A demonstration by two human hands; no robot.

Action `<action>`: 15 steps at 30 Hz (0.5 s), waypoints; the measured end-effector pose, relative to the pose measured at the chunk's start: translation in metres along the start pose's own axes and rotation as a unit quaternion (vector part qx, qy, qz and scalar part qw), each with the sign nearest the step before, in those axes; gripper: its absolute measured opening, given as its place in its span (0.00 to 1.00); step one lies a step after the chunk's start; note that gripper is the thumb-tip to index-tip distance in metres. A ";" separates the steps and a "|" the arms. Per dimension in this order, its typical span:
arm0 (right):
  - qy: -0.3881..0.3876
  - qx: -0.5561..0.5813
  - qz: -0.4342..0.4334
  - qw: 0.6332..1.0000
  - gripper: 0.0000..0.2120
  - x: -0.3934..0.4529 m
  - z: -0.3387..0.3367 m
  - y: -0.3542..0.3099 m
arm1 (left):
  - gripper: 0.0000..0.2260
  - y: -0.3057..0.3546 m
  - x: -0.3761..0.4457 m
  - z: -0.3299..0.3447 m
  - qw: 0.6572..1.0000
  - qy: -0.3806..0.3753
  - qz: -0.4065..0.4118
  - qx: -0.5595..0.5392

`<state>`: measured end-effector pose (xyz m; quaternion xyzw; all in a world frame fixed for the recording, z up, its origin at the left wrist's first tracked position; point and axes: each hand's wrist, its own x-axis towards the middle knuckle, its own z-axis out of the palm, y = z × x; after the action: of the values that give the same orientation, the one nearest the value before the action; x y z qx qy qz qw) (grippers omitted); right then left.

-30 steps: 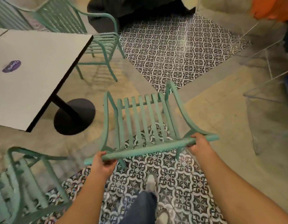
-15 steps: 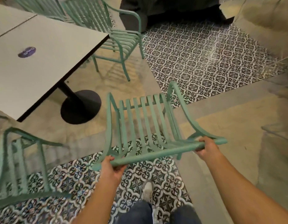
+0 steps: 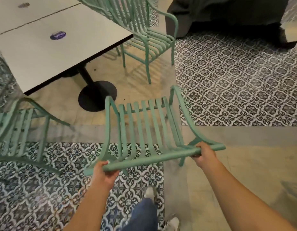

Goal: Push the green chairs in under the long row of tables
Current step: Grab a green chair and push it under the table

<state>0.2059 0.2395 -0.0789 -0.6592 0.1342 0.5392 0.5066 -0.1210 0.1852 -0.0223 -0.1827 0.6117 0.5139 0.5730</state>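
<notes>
A green slatted metal chair [image 3: 144,124] stands in front of me, its seat facing the white table [image 3: 49,52]. My left hand [image 3: 105,172] grips the left end of its top back rail, and my right hand [image 3: 202,153] grips the right end. The chair's front edge is close to the table's round black base [image 3: 97,95], a little to its right. A second green chair [image 3: 144,35] stands at the table's far right corner. A third green chair [image 3: 19,130] sits at the left, beside the table's near edge.
A second white table [image 3: 27,12] joins the first at the back left. A dark bulky shape [image 3: 227,14] lies at the top right on patterned tiles. My jeans leg and shoes [image 3: 149,192] are below the chair. Open floor [image 3: 244,164] lies to the right.
The chair in both hands has moved closer to the table and its black base. The view has shifted so the table and far chair sit more central; the left chair is nearer.
</notes>
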 end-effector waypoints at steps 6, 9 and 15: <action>-0.058 -0.078 -0.003 0.995 0.07 0.030 0.031 -0.056 | 0.06 -0.032 -0.010 0.032 0.995 0.034 0.031 -0.085; -0.078 -0.105 -0.002 0.991 0.10 0.041 0.056 -0.081 | 0.04 -0.048 -0.003 0.045 0.990 0.060 0.029 -0.126; -0.124 -0.149 0.006 0.981 0.11 0.063 0.106 -0.111 | 0.02 -0.060 -0.012 0.076 0.976 0.085 0.038 -0.195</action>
<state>0.2494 0.3989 -0.0640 -0.6545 -0.0072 0.6339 0.4120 -0.0304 0.2202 -0.0227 -0.3102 0.5532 0.6272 0.4521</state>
